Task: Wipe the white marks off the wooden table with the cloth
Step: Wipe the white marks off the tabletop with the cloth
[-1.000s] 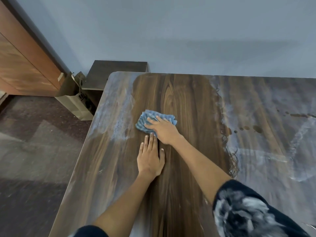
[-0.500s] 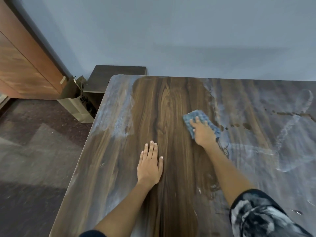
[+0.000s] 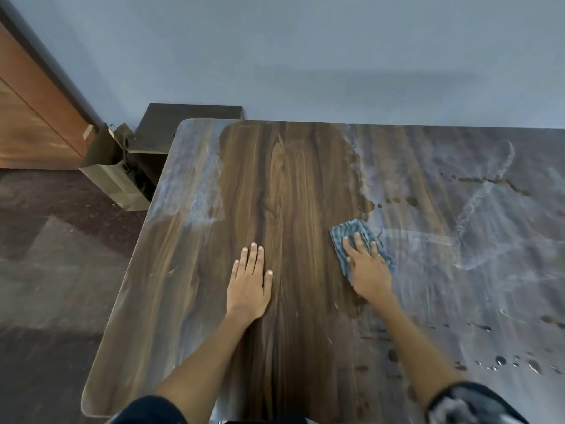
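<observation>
Item: cleaning pass on a wooden surface (image 3: 293, 185), head view. Change noted: a second ago the blue striped cloth (image 3: 357, 240) lay left of centre, just above the left hand's fingertips; half a second ago it had crossed to the border of the white film; it now sits lower along that same border, right of centre in the frame, drawn back toward the person. Right hand (image 3: 368, 272): grip spread, fingers straight and fanned flat on top of the cloth, pressing it to the surface, not pinching it. Left hand (image 3: 249, 283): grip spread and unoccupied, palm down on the bare wood at centre frame, in the same spot as in both earlier frames, apparently bracing. Condition of the surface: a broad dark band down the middle reads as wiped; white marks (image 3: 477, 209) cover the right half of the frame in swirls, with dark droplet spots across them; a paler streaked patch (image 3: 195, 185) remains in the upper left of the surface near its rounded corner. Judgement: the stroke is working the clean band's right edge outward, so the task looks under half done, with both the right expanse and the left patch still to cover. Adjacent: a brown paper bag (image 3: 117, 175) on the floor at left, beside a dark low cabinet (image 3: 189, 120). Brands, labels, writing: none legible anywhere in view.
</observation>
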`<action>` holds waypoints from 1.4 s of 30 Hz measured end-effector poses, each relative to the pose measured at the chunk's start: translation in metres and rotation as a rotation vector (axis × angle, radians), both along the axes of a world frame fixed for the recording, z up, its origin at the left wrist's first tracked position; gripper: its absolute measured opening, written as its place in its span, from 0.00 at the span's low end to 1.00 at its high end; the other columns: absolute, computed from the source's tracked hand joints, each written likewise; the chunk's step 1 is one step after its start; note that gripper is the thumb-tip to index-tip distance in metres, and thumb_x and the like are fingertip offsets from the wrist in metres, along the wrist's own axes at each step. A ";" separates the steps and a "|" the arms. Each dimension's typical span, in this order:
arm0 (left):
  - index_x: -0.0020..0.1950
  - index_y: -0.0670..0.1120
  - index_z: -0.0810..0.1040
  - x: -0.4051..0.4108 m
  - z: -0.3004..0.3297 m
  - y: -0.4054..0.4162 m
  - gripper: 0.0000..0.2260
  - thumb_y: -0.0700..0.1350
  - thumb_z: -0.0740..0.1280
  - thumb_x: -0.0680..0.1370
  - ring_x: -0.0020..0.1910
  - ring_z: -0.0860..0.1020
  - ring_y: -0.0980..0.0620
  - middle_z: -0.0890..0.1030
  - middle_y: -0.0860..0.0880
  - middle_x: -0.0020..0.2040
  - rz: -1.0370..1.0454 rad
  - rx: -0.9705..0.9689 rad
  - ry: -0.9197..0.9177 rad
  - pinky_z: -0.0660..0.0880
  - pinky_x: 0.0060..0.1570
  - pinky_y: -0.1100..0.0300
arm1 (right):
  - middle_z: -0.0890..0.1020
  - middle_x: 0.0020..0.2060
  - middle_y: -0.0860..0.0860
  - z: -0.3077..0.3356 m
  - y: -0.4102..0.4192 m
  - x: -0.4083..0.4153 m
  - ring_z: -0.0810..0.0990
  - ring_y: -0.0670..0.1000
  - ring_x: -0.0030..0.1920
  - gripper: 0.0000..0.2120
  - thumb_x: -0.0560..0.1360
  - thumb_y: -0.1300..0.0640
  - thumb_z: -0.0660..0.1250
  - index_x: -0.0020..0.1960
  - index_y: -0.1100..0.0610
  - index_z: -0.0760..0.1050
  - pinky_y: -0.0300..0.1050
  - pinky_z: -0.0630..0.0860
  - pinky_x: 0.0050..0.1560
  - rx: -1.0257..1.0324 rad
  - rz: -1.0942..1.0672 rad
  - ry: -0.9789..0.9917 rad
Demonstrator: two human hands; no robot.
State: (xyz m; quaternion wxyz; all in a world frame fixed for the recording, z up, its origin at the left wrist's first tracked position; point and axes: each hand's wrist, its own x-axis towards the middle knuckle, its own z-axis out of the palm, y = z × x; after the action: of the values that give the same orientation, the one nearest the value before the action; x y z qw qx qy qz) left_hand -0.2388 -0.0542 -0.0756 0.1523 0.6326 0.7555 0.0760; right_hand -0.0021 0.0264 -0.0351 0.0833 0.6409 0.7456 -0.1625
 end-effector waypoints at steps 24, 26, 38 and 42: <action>0.76 0.45 0.44 -0.008 -0.004 -0.035 0.25 0.51 0.47 0.82 0.75 0.39 0.51 0.44 0.49 0.77 -0.106 0.002 -0.007 0.38 0.71 0.58 | 0.45 0.77 0.52 -0.011 -0.076 -0.067 0.45 0.56 0.77 0.24 0.83 0.52 0.49 0.77 0.46 0.48 0.54 0.46 0.75 0.031 0.214 0.092; 0.76 0.45 0.45 -0.010 -0.004 -0.037 0.24 0.49 0.48 0.82 0.75 0.40 0.51 0.44 0.49 0.77 -0.129 0.013 -0.017 0.39 0.72 0.58 | 0.48 0.77 0.49 -0.015 -0.117 -0.060 0.47 0.54 0.77 0.25 0.82 0.52 0.54 0.76 0.45 0.51 0.53 0.46 0.75 0.029 0.320 0.110; 0.75 0.47 0.42 -0.019 -0.003 -0.052 0.23 0.50 0.46 0.82 0.73 0.37 0.55 0.39 0.53 0.74 -0.177 0.020 -0.021 0.38 0.72 0.58 | 0.48 0.78 0.52 -0.006 -0.073 -0.028 0.47 0.57 0.77 0.23 0.83 0.51 0.46 0.77 0.48 0.49 0.55 0.51 0.75 0.003 -0.162 0.047; 0.76 0.46 0.44 -0.018 -0.005 -0.052 0.24 0.50 0.46 0.82 0.73 0.37 0.55 0.42 0.52 0.75 -0.166 0.024 -0.019 0.39 0.71 0.58 | 0.47 0.77 0.50 -0.014 -0.109 -0.060 0.45 0.55 0.77 0.23 0.83 0.52 0.48 0.77 0.47 0.50 0.53 0.47 0.75 0.031 0.107 0.105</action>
State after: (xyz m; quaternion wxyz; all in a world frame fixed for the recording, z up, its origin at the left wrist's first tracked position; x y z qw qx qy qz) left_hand -0.2568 -0.1060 -0.0801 0.1576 0.6941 0.6980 0.0782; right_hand -0.0623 -0.0824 -0.0489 0.0426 0.5920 0.7845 -0.1795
